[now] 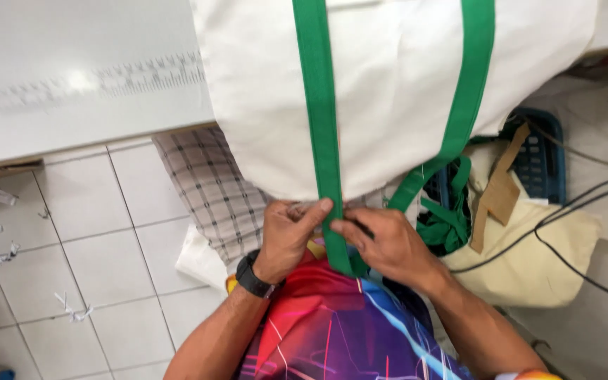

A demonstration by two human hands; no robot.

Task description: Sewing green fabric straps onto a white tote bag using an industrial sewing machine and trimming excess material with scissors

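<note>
**Both hands pinched on green strap at bag's lower edge**

Landmark: cream fabric bag (395, 91), hanging off the white counter (72, 77) toward the person's lap.

- Green strap (321, 119) runs top-to-bottom down the bag's face, long axis roughly vertical in the head view, leaning slightly right toward the bottom. Its lower end passes the bag's bottom edge and lands between the hands.
- Left hand (286, 236): just below the bag's edge, left of the strap, thumb lying across the strap, fingers curled. Closed on the strap.
- Right hand (385, 243): same height, right of the strap, fingertips pinching it. Also closed on it.
- Hands nearly touching; neither clearly nearer, both on the strap.
- Second green strap (469, 91) sits further right on the bag, curving down to the edge, not held.
- Blue basket (543, 158) lies right of the bag.
</note>
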